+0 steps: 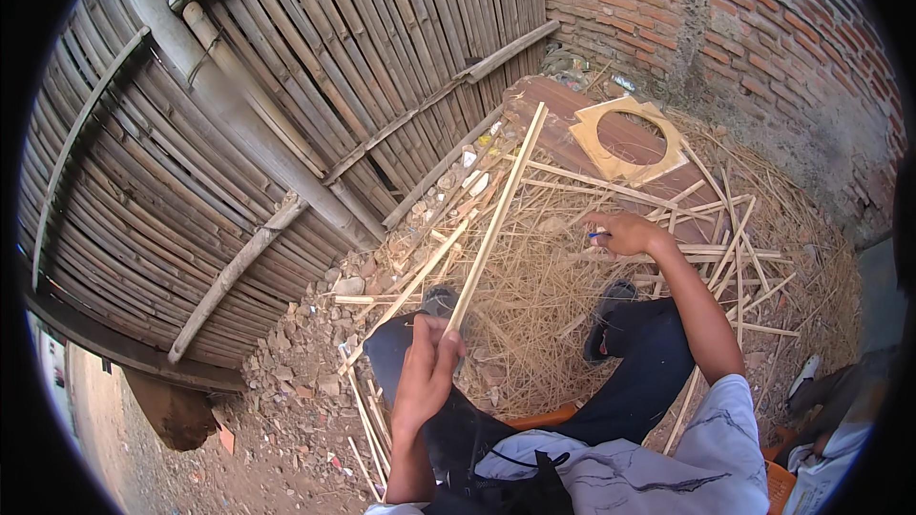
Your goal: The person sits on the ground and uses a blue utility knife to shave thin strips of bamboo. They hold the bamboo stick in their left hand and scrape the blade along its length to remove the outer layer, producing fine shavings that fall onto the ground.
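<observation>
A long, pale bamboo strip (501, 210) slants up and away from my left hand (426, 372). The fingers of that hand are closed around its lower end, above my left knee. My right hand (632, 233) reaches out over the straw in front of my right knee. It is closed on a small blue object (598, 235), mostly hidden by the fingers, so its kind cannot be made out. The index finger points left, apart from the bamboo strip.
Cut bamboo strips (735, 253) lie scattered right of the straw shavings (534, 324), with more beside my left leg. A flat board with a round hole (590, 141) rests on a brown panel (544, 100). A bamboo fence (382, 48) and brick wall (630, 0) stand behind. Another person's leg (840, 386) shows right.
</observation>
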A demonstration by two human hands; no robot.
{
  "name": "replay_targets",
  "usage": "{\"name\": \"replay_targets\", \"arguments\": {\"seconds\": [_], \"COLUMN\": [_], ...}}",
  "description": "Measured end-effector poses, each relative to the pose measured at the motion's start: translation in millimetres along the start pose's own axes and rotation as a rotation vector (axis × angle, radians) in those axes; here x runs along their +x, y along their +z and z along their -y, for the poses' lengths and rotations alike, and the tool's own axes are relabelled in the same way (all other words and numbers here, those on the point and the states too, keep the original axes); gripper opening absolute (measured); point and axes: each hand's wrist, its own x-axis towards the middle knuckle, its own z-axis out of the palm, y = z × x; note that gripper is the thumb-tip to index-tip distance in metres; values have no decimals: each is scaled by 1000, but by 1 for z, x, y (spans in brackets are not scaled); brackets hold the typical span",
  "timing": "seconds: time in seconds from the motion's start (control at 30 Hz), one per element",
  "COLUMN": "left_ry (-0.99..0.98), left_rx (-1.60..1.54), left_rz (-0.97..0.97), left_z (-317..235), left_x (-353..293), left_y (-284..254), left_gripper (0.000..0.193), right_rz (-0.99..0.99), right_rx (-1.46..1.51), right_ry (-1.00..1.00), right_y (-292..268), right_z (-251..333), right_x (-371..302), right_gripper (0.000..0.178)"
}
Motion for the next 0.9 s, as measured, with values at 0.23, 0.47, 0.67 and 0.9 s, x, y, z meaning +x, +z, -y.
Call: {"name": "replay_targets", "arguments": {"seconds": [0.23,0.47,0.67,0.9], "left_ry": [12,72,42,23], "left_rx": [-32,-47,-243,-437], "left_rz": [-12,-25,6,27], "left_z": [0,5,0,-16], "left_x": [0,6,10,17], "left_y": [-1,3,10,25], "left_gripper": [11,13,18,21], "right_rz": [-38,-392,-767,-828], "right_rx": [-84,-197,302,179], "right_ry": [44,-48,-337,-745], "right_y": [4,4,8,60], "right_z": [-4,0,113,162], "right_x": [4,-7,-51,-75], "right_gripper": [29,35,37,30]}}
